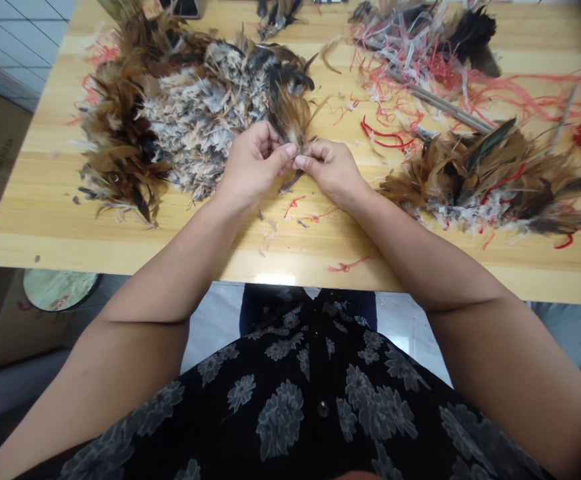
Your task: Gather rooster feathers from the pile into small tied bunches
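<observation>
A small bunch of brown feathers (294, 115) stands upright between my hands, its tips pointing away from me. My left hand (258, 157) pinches it near the base with thumb and fingers. From the other side my right hand (331, 167) meets it, thumb and forefinger pressed together at the same base. Whatever fine part lies between the right fingertips is too small to make out. Just left of the hands spreads a large pile of grey and brown feathers (190, 113), partly behind my left hand.
On the right of the wooden table (280, 257) lies another heap of brown feathers (495, 180). Behind it are tangled red and white strings (430, 60) and a thin grey rod (450, 110). Red thread scraps (348, 265) lie near the front edge. A phone (183, 7) is at the back.
</observation>
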Demonstrator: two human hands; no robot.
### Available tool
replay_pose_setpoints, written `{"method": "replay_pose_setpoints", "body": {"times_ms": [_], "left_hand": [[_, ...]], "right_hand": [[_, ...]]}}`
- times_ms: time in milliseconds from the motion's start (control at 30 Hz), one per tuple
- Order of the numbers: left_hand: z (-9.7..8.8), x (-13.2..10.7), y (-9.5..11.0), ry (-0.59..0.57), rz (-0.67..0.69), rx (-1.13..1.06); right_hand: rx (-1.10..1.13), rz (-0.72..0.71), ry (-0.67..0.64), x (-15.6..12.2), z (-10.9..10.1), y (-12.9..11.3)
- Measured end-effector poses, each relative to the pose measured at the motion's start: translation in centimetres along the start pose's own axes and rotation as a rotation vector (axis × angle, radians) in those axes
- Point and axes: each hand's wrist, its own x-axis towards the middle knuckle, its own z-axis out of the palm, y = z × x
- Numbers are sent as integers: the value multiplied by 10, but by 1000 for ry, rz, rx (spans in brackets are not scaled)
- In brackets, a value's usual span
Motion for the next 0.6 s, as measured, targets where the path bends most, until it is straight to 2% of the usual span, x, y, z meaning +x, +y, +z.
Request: {"method": "replay_pose_setpoints", "body": {"times_ms": [200,333,500,600], "left_hand": [[-3,11,-11,-42,24,-114],[1,5,-1,-51,-60,-126],[10,-8,14,-46,-34,-102],[13,-10,16,-18,-79,-128]], "right_hand": [[97,58,-14,-2,-3,-14],[111,48,-55,-4,-6,-16],[49,46,-81,-5,-9,-19],[46,29,-94,-4,-10,-21]]}}
